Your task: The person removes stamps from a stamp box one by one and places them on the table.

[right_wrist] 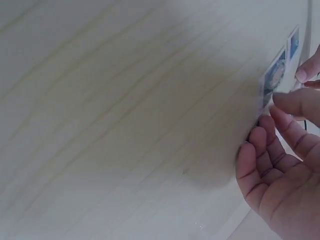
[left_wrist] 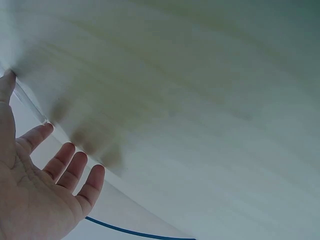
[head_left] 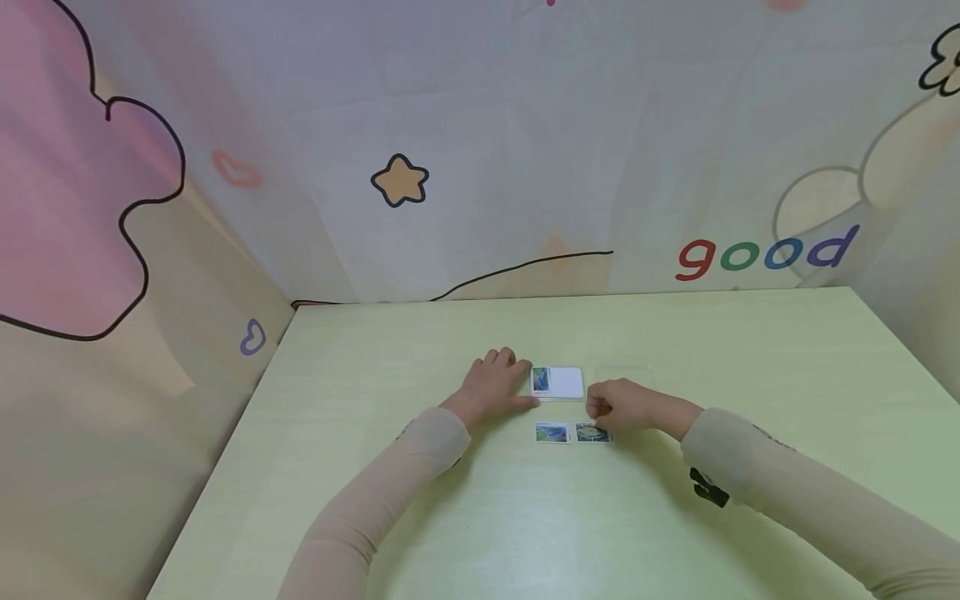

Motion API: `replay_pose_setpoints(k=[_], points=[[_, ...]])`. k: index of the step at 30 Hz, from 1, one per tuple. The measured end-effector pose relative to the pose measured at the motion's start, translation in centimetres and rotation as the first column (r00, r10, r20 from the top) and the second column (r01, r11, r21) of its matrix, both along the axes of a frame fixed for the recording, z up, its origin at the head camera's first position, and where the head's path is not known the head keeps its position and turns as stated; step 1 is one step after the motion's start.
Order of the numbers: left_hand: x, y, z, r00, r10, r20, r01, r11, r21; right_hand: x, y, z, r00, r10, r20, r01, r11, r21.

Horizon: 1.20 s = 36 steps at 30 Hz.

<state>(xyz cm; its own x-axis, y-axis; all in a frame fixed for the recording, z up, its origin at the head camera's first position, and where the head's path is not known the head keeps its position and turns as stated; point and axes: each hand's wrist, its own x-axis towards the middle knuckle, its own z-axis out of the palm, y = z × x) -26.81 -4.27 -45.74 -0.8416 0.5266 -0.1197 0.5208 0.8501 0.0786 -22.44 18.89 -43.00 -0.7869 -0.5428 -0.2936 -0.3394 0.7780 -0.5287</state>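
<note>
Toward the middle of the table lies a thin white rectangular block (head_left: 566, 384), bearing a small stamp-like picture (head_left: 541, 379) on its left part. My left hand (head_left: 491, 389) touches its left side, thumb at the near corner and index finger at the far one, the other fingers loosely spread. Nearer to me, two white-bordered stamps lie side by side: a blue-green left stamp (head_left: 552, 433) and a darker right stamp (head_left: 591, 433) with a round pale motif. My right hand (head_left: 628, 405) pinches the right stamp's edge between thumb and index finger; its other fingers are curled.
A flat, clear plastic piece (head_left: 624, 372), barely visible, lies just beyond my right hand. The pale wood-grain table (head_left: 375, 367) meets a printed cloth backdrop (head_left: 487, 167) at its far edge, and more cloth hangs along the left side.
</note>
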Motion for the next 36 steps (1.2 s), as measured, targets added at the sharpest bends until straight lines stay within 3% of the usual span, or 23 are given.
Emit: replay_pose_setpoints(k=[15,36], points=[[0.16,-0.16,-0.19,1.0,-0.011,-0.001,0.011,1.0,0.009,-0.22,0.09,-0.03,0.999,-0.001,0.041,0.002,1.0,-0.006],[0.15,-0.01,-0.06,1.0,-0.01,-0.019,0.01,1.0,0.002,-0.7,0.43,0.09,1.0,0.018,0.002,-0.018,0.999,-0.037]])
